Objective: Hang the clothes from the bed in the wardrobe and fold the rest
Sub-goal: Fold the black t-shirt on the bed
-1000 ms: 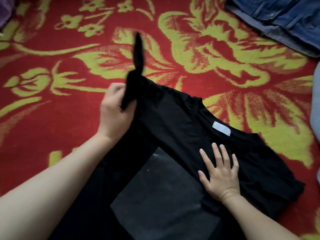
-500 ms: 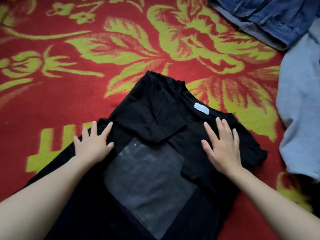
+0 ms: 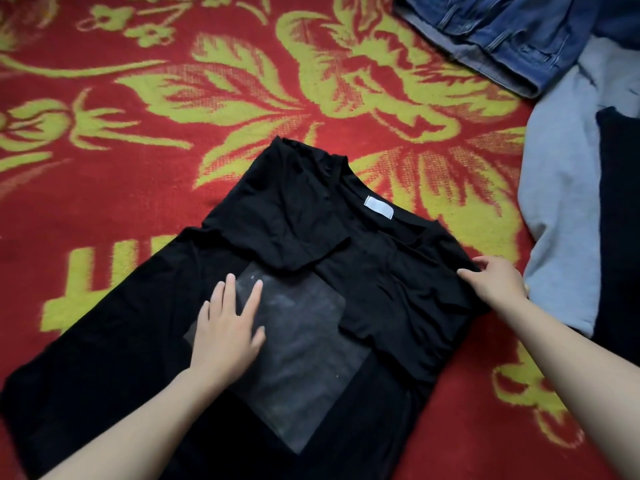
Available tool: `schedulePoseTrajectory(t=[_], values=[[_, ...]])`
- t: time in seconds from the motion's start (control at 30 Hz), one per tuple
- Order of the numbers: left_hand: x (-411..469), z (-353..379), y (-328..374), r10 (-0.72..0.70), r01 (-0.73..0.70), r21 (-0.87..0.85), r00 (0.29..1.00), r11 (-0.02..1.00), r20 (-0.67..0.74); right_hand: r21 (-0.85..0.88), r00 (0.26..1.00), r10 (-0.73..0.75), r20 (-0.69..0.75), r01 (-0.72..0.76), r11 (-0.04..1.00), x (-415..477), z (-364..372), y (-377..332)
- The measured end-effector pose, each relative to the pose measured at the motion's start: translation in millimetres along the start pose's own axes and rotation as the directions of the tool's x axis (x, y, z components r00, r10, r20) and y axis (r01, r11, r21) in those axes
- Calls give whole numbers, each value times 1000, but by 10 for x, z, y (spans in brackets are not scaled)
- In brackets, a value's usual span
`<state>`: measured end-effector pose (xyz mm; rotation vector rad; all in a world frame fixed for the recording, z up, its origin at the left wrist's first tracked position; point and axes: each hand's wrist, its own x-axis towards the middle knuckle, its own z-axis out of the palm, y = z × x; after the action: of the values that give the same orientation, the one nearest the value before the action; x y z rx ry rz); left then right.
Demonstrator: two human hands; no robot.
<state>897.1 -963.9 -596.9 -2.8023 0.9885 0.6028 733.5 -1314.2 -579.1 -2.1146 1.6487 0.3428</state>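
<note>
Head view: black T-shirt (image 3: 381, 271) on red floral blanket (image 3: 138, 188)
Left grip (image 3: 225, 327): released — flat on grey print (image 3: 304, 341)
Right grip (image 3: 495, 282): pinches the T-shirt's sleeve edge

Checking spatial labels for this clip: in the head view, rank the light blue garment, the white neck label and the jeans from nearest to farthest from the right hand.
1. The light blue garment, just to the right of the right hand.
2. The white neck label, up and left, inside the collar of the black T-shirt.
3. The jeans, at the top right of the view.
</note>
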Motion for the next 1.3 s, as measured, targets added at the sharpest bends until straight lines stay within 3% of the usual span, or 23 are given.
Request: schedulePoseTrajectory(t=[0.17, 0.23, 0.27, 0.3, 0.37, 0.4, 0.47, 0.57, 0.63, 0.73, 0.83, 0.93, 1.03, 1.1, 1.17, 1.23, 1.3], values=[[-138, -2, -48, -55, 54, 14, 998, 998, 25, 0, 975, -141, -170, 143, 990, -196, -55, -100], [-180, -65, -99, -86, 86, 9, 996, 996, 17, 18, 922, -273, -276, 289, 957, -375, -67, -133], [-202, -94, -125, -99, 99, -4, 995, 995, 10, 14, 855, -381, -351, 412, 911, -488, -69, -146], [-220, -124, -148, -109, 109, -26, 994, 994, -2, -34, 743, -509, -434, 551, 834, -611, -71, -161], [-277, -184, -183, -129, 127, -94, 991, 987, -25, -243, 433, -750, -500, 761, 602, -912, -54, -195], [-305, -214, -193, -139, 133, -138, 990, 981, -34, -326, 286, -838, -465, 824, 463, -1071, -13, -214], [-354, -256, -197, -163, 137, -276, 984, 951, -71, -386, 77, -929, -363, 895, 225, -1409, 183, -196], [-406, -291, -177, -281, 159, -637, 955, 754, -95, -376, -109, -985, -133, 925, -51, -1893, 612, 14], [-396, -280, -142, -348, 206, -817, 937, 538, 7, -366, -108, -994, -26, 926, -91, -2085, 871, 211], [-296, -233, -84, -329, 314, -883, 923, 350, 198, -355, 31, -999, 18, 934, 22, -2180, 1056, 368], [-171, -171, 0, -387, 418, -867, 872, 271, 299, -365, 224, -974, 22, 909, 201, -2206, 1096, 429], [5, -217, 62, -501, 365, -895, 842, 257, 200, -375, 347, -938, -11, 868, 326, -2192, 1085, 536], [301, -383, 35, -649, 310, -947, 738, 82, 186, -378, 376, -926, -22, 855, 356, -2126, 1050, 638], [458, -511, -6, -675, 315, -942, 670, -117, 309, -375, 365, -930, -40, 857, 353, -2096, 1037, 695], [528, -592, -79, -595, 320, -885, 656, -339, 465, -371, 336, -940, -64, 866, 335, -2072, 1025, 743], [546, -657, -151, -441, 378, -790, 674, -483, 593, -377, 304, -949, -85, 872, 313, -2063, 1007, 780], [535, -680, -193, -357, 457, -767, 695, -450, 624, -393, 281, -954, -102, 870, 298, -2058, 986, 833]])
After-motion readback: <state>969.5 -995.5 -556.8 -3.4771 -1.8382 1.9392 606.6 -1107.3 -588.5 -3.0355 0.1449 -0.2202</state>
